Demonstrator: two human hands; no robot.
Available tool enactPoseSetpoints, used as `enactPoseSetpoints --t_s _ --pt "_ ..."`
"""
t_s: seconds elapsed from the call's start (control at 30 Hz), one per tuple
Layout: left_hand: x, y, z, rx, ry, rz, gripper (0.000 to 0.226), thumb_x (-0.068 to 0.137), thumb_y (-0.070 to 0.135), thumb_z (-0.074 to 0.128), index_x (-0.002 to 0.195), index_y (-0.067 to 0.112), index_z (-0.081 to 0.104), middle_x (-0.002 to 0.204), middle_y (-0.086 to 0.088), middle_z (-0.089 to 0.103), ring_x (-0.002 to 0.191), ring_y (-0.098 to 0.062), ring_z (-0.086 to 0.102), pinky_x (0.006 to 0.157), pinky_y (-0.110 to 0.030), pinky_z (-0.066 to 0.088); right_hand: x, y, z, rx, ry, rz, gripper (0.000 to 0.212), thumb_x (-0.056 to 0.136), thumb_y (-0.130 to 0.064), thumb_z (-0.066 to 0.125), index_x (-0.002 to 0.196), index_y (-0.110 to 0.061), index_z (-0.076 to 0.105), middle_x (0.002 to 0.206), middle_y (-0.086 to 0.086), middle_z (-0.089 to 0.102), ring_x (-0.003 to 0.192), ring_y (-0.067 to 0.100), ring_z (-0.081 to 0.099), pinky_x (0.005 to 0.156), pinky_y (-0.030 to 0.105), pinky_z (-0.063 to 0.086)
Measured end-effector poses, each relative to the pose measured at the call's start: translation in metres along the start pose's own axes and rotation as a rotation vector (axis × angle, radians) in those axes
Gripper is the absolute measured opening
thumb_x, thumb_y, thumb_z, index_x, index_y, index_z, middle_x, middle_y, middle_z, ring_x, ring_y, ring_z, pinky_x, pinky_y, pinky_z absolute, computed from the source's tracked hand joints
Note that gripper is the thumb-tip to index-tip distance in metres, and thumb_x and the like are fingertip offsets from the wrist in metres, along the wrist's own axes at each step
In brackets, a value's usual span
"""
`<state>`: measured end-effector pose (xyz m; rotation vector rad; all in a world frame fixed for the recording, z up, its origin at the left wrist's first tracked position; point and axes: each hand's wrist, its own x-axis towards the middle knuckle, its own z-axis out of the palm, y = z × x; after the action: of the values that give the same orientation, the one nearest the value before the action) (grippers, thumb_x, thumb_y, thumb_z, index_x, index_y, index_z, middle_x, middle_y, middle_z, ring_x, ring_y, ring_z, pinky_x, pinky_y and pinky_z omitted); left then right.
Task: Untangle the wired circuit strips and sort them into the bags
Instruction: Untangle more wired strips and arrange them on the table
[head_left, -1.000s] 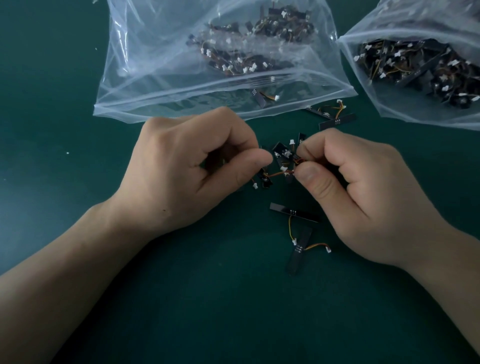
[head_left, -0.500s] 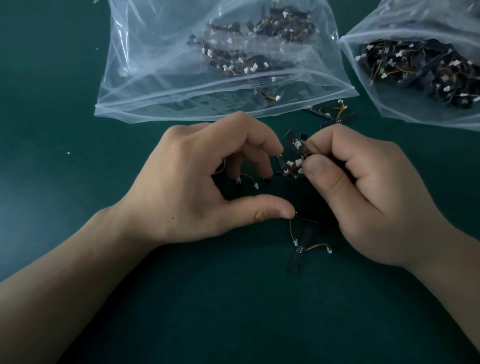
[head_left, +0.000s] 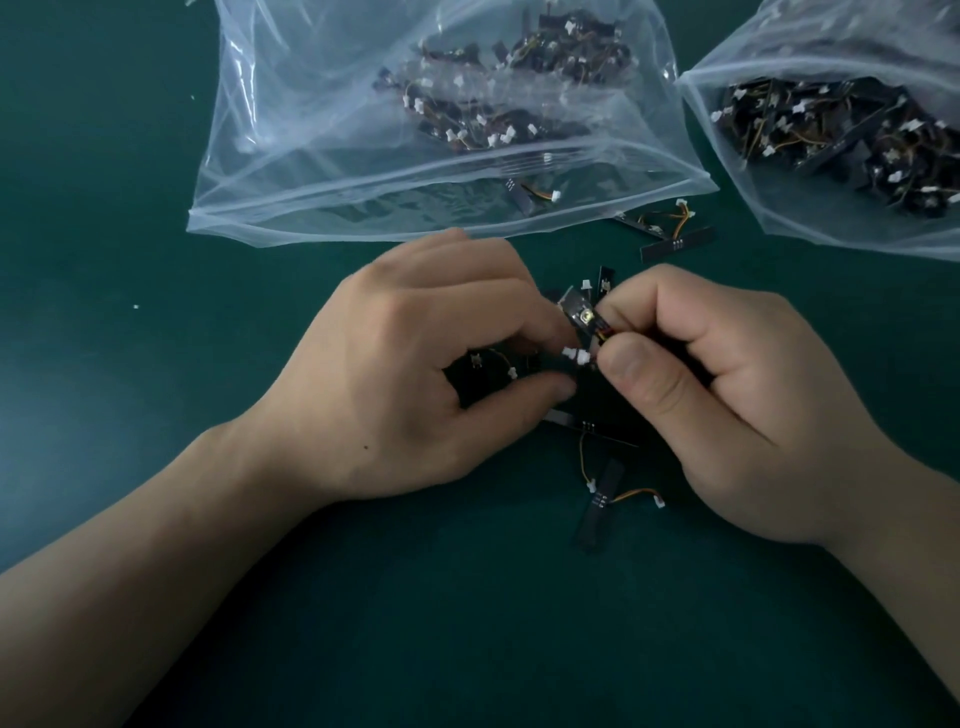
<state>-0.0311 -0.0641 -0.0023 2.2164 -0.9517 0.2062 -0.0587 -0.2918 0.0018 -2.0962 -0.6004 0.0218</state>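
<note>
left hand (head_left: 415, 374) was arched over tangled strips (head_left: 582, 319), fingers curled — grip could not be told | right hand (head_left: 727, 405) was fisted, these pinched thumb-to-forefinger

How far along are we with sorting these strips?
Done: the left bag and right bag each already hold many strips. In hand: the left hand and right hand pinch a tangled cluster between them. Left: that cluster, two strips lying just below it, and a wired pair between the bags.
</note>
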Motion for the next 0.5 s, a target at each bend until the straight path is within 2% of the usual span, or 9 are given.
enactPoseSetpoints --t_s 0.1,0.2,0.4,0.5 --pt "0.0000 -0.0013 0.0007 0.006 -0.024 0.036 0.007 0.093 0.017 0.079 0.094 0.010 0.077 0.099 0.009 0.057 0.084 -0.014 0.054 0.084 -0.024 0.043 -0.0006 -0.0001 -0.0006 0.024 0.002 0.002 0.015 0.105 -0.027 0.051 0.093 -0.022 0.059 0.069 -0.023 0.050 0.060 0.000 0.051 0.059 0.006 0.034" --pt "0.0004 -0.0026 -0.0001 -0.047 -0.021 0.035 0.010 0.096 0.017 0.077 0.097 0.008 0.077 0.100 0.003 0.064 0.087 -0.014 0.059 0.086 -0.024 0.045 -0.0010 -0.0006 -0.0003 0.016 -0.001 0.005 0.014 0.105 -0.028 0.052 0.094 -0.024 0.060 0.069 -0.021 0.050 0.060 0.001 0.050 0.059 0.006 0.033" --pt "0.0015 -0.0027 -0.0004 -0.126 -0.036 0.035 0.016 0.098 0.019 0.074 0.094 0.004 0.076 0.096 -0.003 0.069 0.086 -0.012 0.063 0.082 -0.019 0.046 -0.0008 -0.0011 0.0011 -0.011 -0.016 0.005 0.015 0.104 -0.029 0.054 0.096 -0.021 0.063 0.072 -0.017 0.054 0.063 0.004 0.054 0.060 0.008 0.035" --pt "0.0011 -0.0019 -0.0005 -0.146 -0.031 0.029 0.016 0.096 0.018 0.076 0.091 0.003 0.075 0.092 -0.004 0.068 0.082 -0.016 0.064 0.076 -0.022 0.048 -0.0001 -0.0009 0.0018 -0.023 -0.006 0.002 0.011 0.104 -0.026 0.059 0.093 -0.023 0.062 0.071 -0.019 0.053 0.061 0.003 0.054 0.058 0.007 0.034"
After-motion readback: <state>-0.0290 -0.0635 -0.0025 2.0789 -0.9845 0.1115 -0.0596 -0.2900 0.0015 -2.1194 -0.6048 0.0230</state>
